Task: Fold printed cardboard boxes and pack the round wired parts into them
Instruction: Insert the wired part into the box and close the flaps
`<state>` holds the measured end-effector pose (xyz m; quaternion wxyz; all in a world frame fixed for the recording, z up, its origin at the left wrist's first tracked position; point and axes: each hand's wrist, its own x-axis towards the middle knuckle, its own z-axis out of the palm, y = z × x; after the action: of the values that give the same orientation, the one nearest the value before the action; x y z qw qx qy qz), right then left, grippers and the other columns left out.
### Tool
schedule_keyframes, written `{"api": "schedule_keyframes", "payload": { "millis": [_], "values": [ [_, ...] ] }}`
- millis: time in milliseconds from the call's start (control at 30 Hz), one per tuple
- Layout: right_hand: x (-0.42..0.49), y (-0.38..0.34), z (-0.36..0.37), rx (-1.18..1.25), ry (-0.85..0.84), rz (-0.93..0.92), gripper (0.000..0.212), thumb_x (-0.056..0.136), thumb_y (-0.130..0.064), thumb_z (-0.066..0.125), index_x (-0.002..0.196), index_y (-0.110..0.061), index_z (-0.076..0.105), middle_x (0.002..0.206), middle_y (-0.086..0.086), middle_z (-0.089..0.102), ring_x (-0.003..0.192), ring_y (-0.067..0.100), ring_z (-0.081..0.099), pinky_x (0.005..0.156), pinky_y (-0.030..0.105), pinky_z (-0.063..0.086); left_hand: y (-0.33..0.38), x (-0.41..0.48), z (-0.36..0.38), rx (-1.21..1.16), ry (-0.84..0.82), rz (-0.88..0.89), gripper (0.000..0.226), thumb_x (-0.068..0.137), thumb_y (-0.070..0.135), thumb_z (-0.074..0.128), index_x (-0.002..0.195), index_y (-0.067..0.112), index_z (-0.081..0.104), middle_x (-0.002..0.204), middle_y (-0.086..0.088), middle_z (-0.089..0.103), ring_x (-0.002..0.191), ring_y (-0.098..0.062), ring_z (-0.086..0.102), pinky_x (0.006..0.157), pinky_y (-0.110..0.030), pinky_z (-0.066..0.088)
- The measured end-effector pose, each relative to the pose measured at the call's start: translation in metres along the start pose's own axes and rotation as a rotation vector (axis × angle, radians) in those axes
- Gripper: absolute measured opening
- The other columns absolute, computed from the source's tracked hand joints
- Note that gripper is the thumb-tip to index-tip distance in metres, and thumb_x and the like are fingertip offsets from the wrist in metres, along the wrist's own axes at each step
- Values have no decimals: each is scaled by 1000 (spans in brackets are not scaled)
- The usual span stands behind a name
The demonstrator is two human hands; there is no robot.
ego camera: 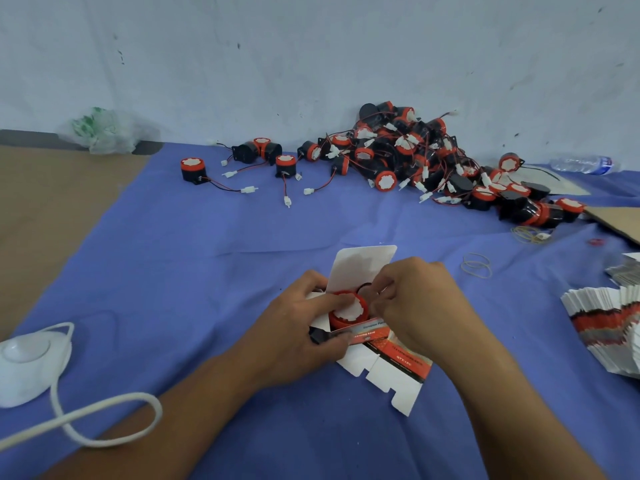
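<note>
A round wired part (347, 311) is gripped in the open printed box (405, 362) by the left hand (298, 327); its wire (363, 286), just beyond, is pinched by the right hand (415, 299)

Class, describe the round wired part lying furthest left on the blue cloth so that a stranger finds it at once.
Start at the big heap of black-and-orange round wired parts against the white wall. Follow the loose ones leftwards across the blue cloth; the last part stands alone, white face up, wire trailing right.
</note>
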<state>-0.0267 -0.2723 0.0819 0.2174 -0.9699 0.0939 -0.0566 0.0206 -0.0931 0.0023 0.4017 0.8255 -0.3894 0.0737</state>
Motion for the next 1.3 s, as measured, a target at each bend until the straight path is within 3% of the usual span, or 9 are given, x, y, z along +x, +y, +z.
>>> {"api": "schedule_keyframes", "payload": {
  "millis": [267,400,533,700,800,900,1100,1200,1300],
  "values": [
    [-7,5,-18,-91,-221,-187,7,94,-32,63,93,-29,68,91,-5,71,78,14,61,73,34,54,-1,1,0,-80,43,-71,49,76,50,64,122,32,67,109,13,51,92,-9,60,78,-20,50],
    [-7,13,-26,-172,-302,-237,24,95,-17,59,107,-35,70,103,-13,70,97,8,62,82,30,54,0,1,-1,-104,17,-79,50,75,51,64,122,37,66,108,17,51,96,-7,59,80,-15,47],
    [0,20,-26,-4,-316,-176,17,96,-20,63,97,-32,75,92,-16,74,70,-11,59,54,8,41,1,1,-1,-102,2,-52,48,76,47,66,122,34,67,111,13,53,96,-9,60,79,-16,49],
    [0,13,-14,-21,-118,-138,20,92,-21,61,79,-28,75,79,-9,73,57,5,57,53,21,48,0,1,-1,-113,-25,-40,48,78,45,66,124,31,66,113,15,52,97,-7,60,78,-13,49],
    [1,10,-7,-116,21,-100,19,88,-20,65,74,-27,75,84,-10,63,68,11,56,52,21,43,-1,1,-1,-108,-32,-28,48,79,45,67,124,29,66,114,14,51,93,-10,62,79,-19,50],
    [2,11,2,-122,88,-47,16,85,-17,65,73,-23,73,82,-7,59,77,21,59,65,36,53,0,1,-1,-101,-29,-16,47,79,43,68,123,28,67,115,9,53,88,-16,64,77,-27,51],
    [5,13,5,-70,23,-24,22,90,-28,64,72,-24,76,75,-5,54,72,16,53,58,32,44,-1,1,2,-90,-15,-18,47,79,44,67,124,31,65,112,15,50,86,-11,62,75,-15,49],
    [5,14,0,-209,-56,-93,25,98,-34,56,83,-33,76,89,-6,42,96,20,38,72,27,30,-2,1,2,-93,-22,-24,47,80,43,67,126,35,62,111,16,48,87,-11,61,74,-13,48],
    [6,16,-3,-230,-100,-129,21,99,-33,54,92,-37,73,96,-5,39,94,13,22,78,25,19,-1,1,0,-63,-36,-28,53,80,43,68,132,38,56,111,16,47,85,-12,60,74,-11,46]
  ]
}}
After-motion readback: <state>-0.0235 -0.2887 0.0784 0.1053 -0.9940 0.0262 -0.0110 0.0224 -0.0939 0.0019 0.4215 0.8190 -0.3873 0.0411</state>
